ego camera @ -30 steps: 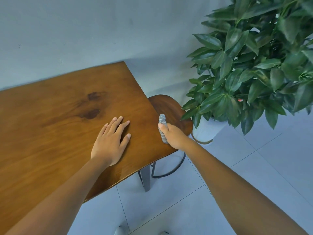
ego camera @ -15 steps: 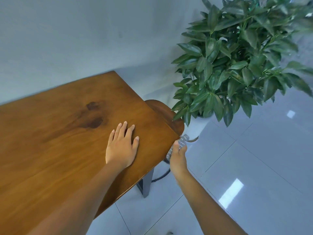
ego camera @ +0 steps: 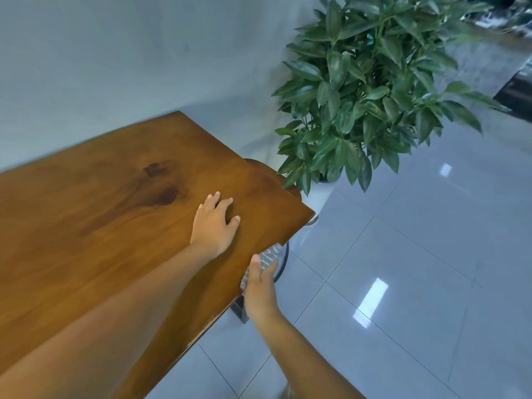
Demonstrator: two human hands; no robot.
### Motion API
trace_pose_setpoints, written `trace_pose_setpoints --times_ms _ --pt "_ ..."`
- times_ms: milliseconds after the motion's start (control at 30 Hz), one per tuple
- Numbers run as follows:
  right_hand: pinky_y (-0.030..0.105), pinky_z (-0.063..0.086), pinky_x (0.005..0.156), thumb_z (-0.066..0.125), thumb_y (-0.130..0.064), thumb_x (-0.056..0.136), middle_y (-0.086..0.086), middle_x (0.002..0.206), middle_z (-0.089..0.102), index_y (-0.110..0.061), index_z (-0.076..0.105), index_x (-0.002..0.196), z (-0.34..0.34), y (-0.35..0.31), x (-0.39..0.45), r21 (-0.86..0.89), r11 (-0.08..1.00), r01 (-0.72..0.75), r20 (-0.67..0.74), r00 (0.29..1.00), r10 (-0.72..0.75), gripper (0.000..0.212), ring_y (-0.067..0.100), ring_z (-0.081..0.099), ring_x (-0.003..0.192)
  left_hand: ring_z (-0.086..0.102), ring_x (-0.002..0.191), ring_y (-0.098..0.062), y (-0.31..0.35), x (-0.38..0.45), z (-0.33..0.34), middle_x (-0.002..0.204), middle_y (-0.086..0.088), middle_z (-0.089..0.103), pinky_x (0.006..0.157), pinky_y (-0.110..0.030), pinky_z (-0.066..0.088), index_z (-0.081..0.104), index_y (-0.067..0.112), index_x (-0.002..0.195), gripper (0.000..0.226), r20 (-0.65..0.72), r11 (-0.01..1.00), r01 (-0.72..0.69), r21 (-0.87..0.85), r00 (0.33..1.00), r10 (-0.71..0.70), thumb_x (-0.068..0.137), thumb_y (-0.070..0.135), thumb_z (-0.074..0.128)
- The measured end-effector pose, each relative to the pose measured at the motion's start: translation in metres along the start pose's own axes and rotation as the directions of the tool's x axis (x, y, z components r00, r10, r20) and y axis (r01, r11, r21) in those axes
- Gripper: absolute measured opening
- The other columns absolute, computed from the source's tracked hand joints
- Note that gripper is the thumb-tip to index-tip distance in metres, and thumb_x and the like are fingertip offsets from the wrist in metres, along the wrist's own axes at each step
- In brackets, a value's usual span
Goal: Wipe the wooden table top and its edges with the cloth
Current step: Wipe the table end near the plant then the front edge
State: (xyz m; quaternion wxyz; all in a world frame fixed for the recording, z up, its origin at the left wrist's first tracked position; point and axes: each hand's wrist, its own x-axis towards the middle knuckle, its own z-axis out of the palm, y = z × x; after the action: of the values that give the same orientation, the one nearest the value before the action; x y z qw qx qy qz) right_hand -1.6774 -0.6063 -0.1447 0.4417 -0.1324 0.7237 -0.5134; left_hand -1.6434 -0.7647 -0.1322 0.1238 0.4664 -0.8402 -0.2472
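Note:
A brown wooden table top (ego camera: 100, 226) with dark knots fills the left of the view. My left hand (ego camera: 214, 224) rests flat on it near the right corner, fingers spread. My right hand (ego camera: 260, 292) grips a grey patterned cloth (ego camera: 269, 253) and holds it against the table's near right edge, thumb on top and fingers below the edge. Much of the cloth is hidden by the hand and the edge.
A large leafy plant (ego camera: 371, 90) in a white pot (ego camera: 318, 197) stands just past the table's right corner. A round wooden stool seat (ego camera: 260, 165) peeks out beside the corner. A dark table leg (ego camera: 240, 309) stands below. Glossy grey floor tiles (ego camera: 417, 269) spread right.
My right hand has slid the cloth from the far right edge around the corner and along the near edge toward me. My left hand stays on the top. The camera turned right.

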Motion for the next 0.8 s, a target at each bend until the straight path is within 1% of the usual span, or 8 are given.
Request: trace_pose_setpoints --times_ms 100,200,300,400,433,567,667,800 --pt "0.041 0.036 0.113 0.029 -0.044 0.11 0.004 0.133 0.047 -0.018 0.023 0.152 -0.028 -0.035 0.032 0.008 0.999 -0.053 -0.101 0.993 0.053 0.049 0.028 0.048 0.131 0.019 0.156 -0.02 -0.008 -0.012 -0.011 0.168 -0.001 0.026 0.126 -0.039 0.019 0.043 0.023 0.153 0.051 0.015 0.995 -0.025 -0.092 1.0 0.027 0.105 0.037 0.051" --pt "0.044 0.031 0.12 0.034 -0.06 0.101 0.004 0.127 0.049 -0.029 0.037 0.131 -0.052 -0.038 0.083 0.011 0.999 -0.033 -0.134 0.99 0.034 0.043 0.022 0.048 0.124 0.022 0.155 -0.018 -0.019 -0.031 -0.017 0.166 0.002 0.029 0.124 -0.037 0.022 0.046 0.024 0.151 0.049 -0.001 0.995 -0.066 -0.073 0.998 0.066 0.104 0.038 0.053" --pt "0.055 0.036 0.117 0.038 -0.081 0.076 0.004 0.151 0.048 -0.028 0.03 0.153 -0.065 -0.012 0.133 0.116 0.992 -0.049 -0.156 0.986 0.067 0.094 0.027 0.048 0.136 0.023 0.155 -0.016 -0.031 -0.055 -0.025 0.166 0.004 0.03 0.123 -0.035 0.022 0.045 0.026 0.152 0.051 0.004 0.994 -0.093 -0.049 0.996 0.093 0.103 0.041 0.054" --pt "0.052 0.037 0.117 0.035 -0.051 0.105 0.025 0.15 0.042 -0.022 0.018 0.16 -0.034 -0.035 0.067 0.163 0.986 -0.018 -0.183 0.982 0.048 0.064 0.034 0.045 0.14 0.023 0.154 -0.015 -0.049 -0.079 -0.036 0.165 0.005 0.032 0.123 -0.033 0.02 0.045 0.027 0.152 0.053 -0.001 0.99 -0.136 -0.025 0.991 0.136 0.102 0.043 0.054" --pt "0.049 0.038 0.117 0.032 -0.046 0.108 0.018 0.152 0.045 -0.022 0.016 0.159 -0.022 -0.035 0.046 0.17 0.985 -0.003 -0.183 0.983 0.035 0.059 0.032 0.045 0.14 0.024 0.154 -0.014 -0.056 -0.086 -0.04 0.165 0.005 0.032 0.123 -0.034 0.019 0.046 0.028 0.151 0.053 -0.003 0.99 -0.143 -0.015 0.99 0.143 0.101 0.045 0.054" --pt "0.044 0.038 0.113 0.029 -0.061 0.104 -0.009 0.134 0.039 -0.032 0.006 0.16 0.026 0.001 -0.015 0.141 0.99 -0.021 -0.158 0.987 0.043 0.067 0.024 0.045 0.134 0.022 0.155 -0.013 -0.085 -0.112 -0.057 0.165 0.007 0.032 0.128 -0.037 0.011 0.044 0.03 0.151 0.063 0.018 0.99 -0.137 0.026 0.991 0.136 0.096 0.059 0.042" --pt "0.044 0.049 0.108 0.03 -0.087 0.083 -0.007 0.143 0.048 -0.044 0.011 0.153 0.062 0.038 -0.052 0.145 0.989 -0.013 -0.133 0.991 0.032 0.085 0.018 0.055 0.124 0.02 0.155 -0.011 -0.107 -0.132 -0.066 0.165 0.008 0.031 0.127 -0.035 0.009 0.042 0.03 0.153 0.069 0.041 0.986 -0.153 0.06 0.988 0.15 0.093 0.063 0.036" --pt "0.036 0.05 0.103 0.032 -0.046 0.107 -0.008 0.141 0.04 -0.04 0.005 0.153 0.093 0.054 -0.102 0.239 0.971 -0.018 -0.051 0.998 0.031 0.053 0.015 0.051 0.121 0.012 0.156 -0.01 -0.135 -0.157 -0.077 0.168 0.009 0.024 0.127 -0.034 0.009 0.032 0.033 0.158 0.073 0.064 0.968 -0.165 0.188 0.986 0.156 0.097 0.073 0.025"
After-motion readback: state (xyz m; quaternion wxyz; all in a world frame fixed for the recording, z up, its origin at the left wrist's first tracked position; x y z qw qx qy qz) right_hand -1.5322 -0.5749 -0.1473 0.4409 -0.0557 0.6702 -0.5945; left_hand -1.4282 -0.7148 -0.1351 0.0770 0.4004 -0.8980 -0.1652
